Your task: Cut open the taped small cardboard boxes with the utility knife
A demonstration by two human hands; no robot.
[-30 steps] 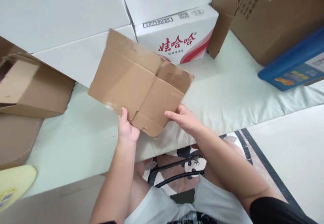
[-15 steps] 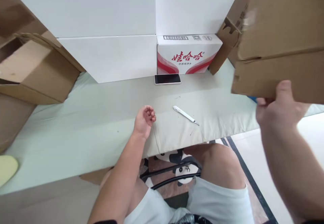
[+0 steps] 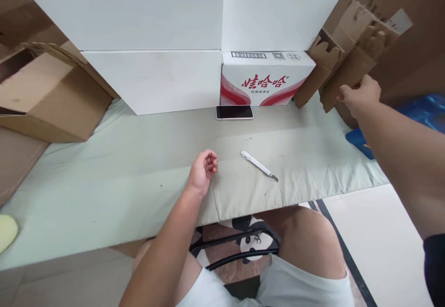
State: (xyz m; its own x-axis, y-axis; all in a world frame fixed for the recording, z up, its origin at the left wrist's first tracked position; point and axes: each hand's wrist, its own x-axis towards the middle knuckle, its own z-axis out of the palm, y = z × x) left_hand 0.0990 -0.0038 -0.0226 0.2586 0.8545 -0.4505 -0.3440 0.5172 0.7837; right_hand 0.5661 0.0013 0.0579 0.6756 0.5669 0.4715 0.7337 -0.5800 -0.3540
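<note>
The right hand (image 3: 361, 95), at two o'clock against cardboard (image 3: 358, 61), perhaps steadies its lean; its grip I cannot tell. The left hand (image 3: 204, 170) curls loosely, empty.

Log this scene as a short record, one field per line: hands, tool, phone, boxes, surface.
Left hand: loosely curled, holding nothing
Right hand: reached out at the upright cardboard piece; whether it grips is unclear
Tool: white-handled cutter, lying with blade exposed
Phone: lying dark-screened in front of the red-lettered white box
Other box: brown carton, at the picture's left
Surface: pale green cloth, wrinkled along its front edge
</note>
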